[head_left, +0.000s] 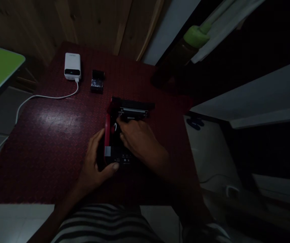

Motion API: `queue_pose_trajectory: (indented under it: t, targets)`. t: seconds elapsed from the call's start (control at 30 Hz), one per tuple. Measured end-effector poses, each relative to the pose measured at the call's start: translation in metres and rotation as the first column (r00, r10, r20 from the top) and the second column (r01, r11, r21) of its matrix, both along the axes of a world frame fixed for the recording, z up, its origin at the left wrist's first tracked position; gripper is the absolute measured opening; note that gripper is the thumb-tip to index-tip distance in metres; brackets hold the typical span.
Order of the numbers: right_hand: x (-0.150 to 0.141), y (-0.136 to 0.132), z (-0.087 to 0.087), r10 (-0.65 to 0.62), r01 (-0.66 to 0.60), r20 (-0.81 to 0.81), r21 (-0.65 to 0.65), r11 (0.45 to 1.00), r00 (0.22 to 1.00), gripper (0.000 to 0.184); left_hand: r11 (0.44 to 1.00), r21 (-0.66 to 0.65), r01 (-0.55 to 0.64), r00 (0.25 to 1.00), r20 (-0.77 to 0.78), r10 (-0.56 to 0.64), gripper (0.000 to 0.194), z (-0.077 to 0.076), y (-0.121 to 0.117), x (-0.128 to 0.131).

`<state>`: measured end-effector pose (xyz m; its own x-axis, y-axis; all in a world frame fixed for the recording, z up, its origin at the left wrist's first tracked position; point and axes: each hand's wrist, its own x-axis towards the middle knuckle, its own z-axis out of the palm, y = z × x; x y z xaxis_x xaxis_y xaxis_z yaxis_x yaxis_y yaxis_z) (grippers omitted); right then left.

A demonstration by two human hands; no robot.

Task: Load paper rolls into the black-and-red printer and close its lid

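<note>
A red-and-black device (pixel 108 135), which looks like a small label printer, sits on the table with its lid (pixel 135 103) raised at the back. Small buttons and white markings show on its front panel. My left hand (pixel 94 165) grips its left front corner, fingers along the red side and thumb at the front edge. Over the open interior is my right hand (pixel 140 138), its fingers curled and reaching down inside near a pale ring-shaped part. Whatever those fingers hold, if anything, is hidden. Behind the device lies a small dark roll (pixel 97 81) with a shiny strip.
The dark red patterned table (pixel 51 141) carries a white power bank (pixel 72 65) with a white cable (pixel 46 97) running off the left edge. A bottle with a green cap (pixel 196 36) stands at the back right. A green board (pixel 0 67) juts in at left.
</note>
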<state>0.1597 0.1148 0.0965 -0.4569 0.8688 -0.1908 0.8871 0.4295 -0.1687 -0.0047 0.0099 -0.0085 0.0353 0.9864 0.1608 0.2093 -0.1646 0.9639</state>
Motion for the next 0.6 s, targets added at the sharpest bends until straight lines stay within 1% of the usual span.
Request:
queue_pose_trajectory:
  t: [0.07,0.17,0.23,0.3,0.33,0.4,0.43,0.47,0.53,0.6]
  targets:
    - [-0.001,-0.003,0.004,-0.009,0.009,0.018,-0.005,1.000,1.000,0.044,1.000,0.009,-0.001,1.000,0.002,0.001,0.093,-0.001,0.000,0.000]
    - [0.005,-0.014,0.013,-0.006,0.006,0.014,0.002,1.000,1.000,0.037,1.000,0.004,-0.001,1.000,0.009,0.001,0.090,-0.001,0.000,0.001]
    - [0.017,-0.025,0.020,0.009,-0.006,-0.082,0.034,0.999,0.997,0.032,1.000,0.005,-0.008,1.000,0.009,0.008,0.089,0.001,0.000,0.001]
    - [0.037,-0.037,0.029,0.004,0.022,-0.278,0.091,0.996,0.960,0.028,1.000,-0.015,-0.015,1.000,0.012,0.015,0.089,0.004,0.000,0.001]
    - [0.050,-0.043,0.032,-0.019,0.067,-0.385,0.112,0.991,0.923,0.027,0.999,-0.034,-0.016,1.000,0.014,0.017,0.090,0.005,0.000,0.001]
    - [0.076,-0.051,0.036,-0.124,0.222,-0.563,0.108,0.969,0.817,0.027,0.997,-0.077,-0.014,1.000,0.021,0.016,0.091,0.008,0.001,0.000]
    - [0.089,-0.053,0.033,-0.193,0.315,-0.630,0.087,0.945,0.752,0.027,0.996,-0.091,-0.014,1.000,0.024,0.017,0.091,0.008,0.001,-0.001]
    - [0.100,-0.053,0.027,-0.260,0.403,-0.684,0.054,0.914,0.681,0.026,0.995,-0.099,-0.017,0.999,0.026,0.020,0.091,0.009,0.001,-0.001]
    - [0.119,-0.050,0.005,-0.353,0.553,-0.782,-0.013,0.833,0.514,0.026,0.995,-0.096,-0.027,0.999,0.029,0.030,0.090,0.008,0.002,-0.002]
    - [0.132,-0.043,-0.028,-0.406,0.639,-0.839,-0.095,0.764,0.361,0.030,0.996,-0.082,-0.028,0.999,0.022,0.030,0.089,0.006,0.002,-0.002]
